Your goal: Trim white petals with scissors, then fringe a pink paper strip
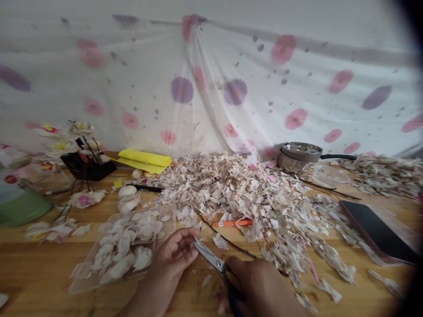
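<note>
left hand: grip pinches a small bit at the scissors tip, for cutting | right hand: grip clenched on handles

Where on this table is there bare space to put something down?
Bare wood lies front left, bordered by the clear tray and loose flowers. A smaller patch sits front right, below the dark tablet. The middle is crowded: scrap pile, left hand and right hand at the scissors.
</note>
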